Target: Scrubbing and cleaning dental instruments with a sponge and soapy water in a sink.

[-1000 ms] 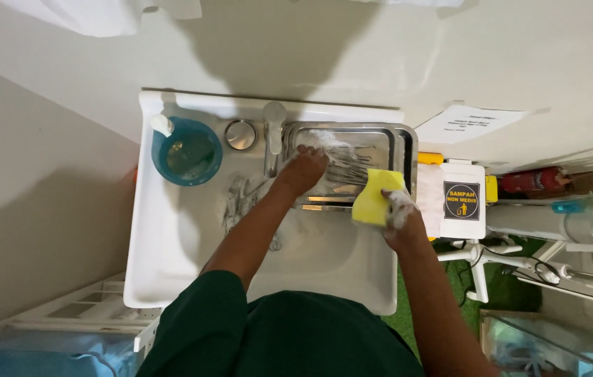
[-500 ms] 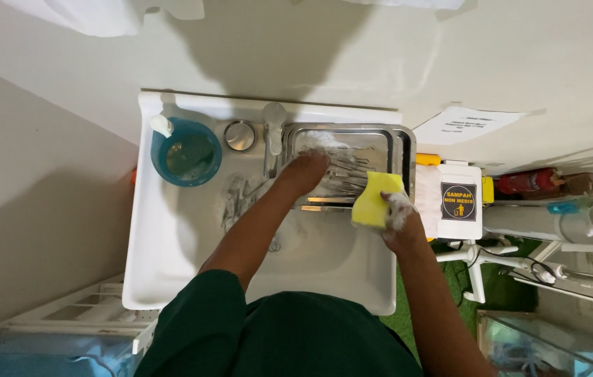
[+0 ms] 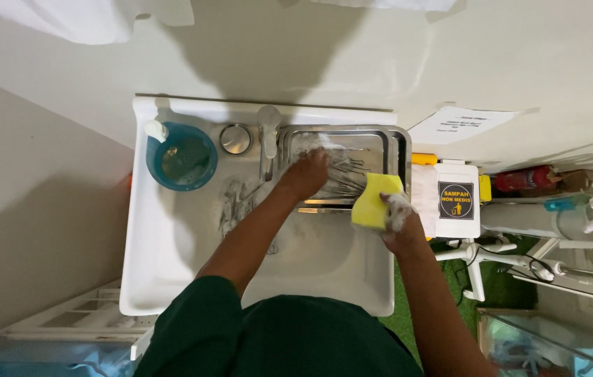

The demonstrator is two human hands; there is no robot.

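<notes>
Left hand: the left hand (image 3: 305, 174) reaches into the rectangular stainless-steel tray (image 3: 394, 143), fingers bent down onto the heap of thin metal instruments (image 3: 344, 174); whether it grips one cannot be told.
Right hand: the right hand (image 3: 399, 222), coated in white foam, is closed on the yellow rectangular sponge (image 3: 374, 201) and holds it at the tray's near right corner.
Sponge: upright in the fingers, touching or just above the tray's edge; which of the two cannot be told.
Tray: sits across the back right part of the white rectangular sink (image 3: 146, 279), with foam in its far left corner.
Instruments: mostly piled in the middle of the tray; a second loose group of metal instruments (image 3: 237, 199) lies in the sink basin, just left of the left forearm.
Bowl: a round teal plastic bowl (image 3: 180, 158) stands in the sink's back left corner, holding cloudy water.
Drain: a round metal drain fitting (image 3: 235, 138) sits between the bowl and the tray.
Tap: a pale tap (image 3: 268, 126) rises just left of the tray.
Bin: a white lidded bin with a black and yellow label (image 3: 455, 199) stands right of the sink, near the right hand.
Clothing: dark green sleeves.
</notes>
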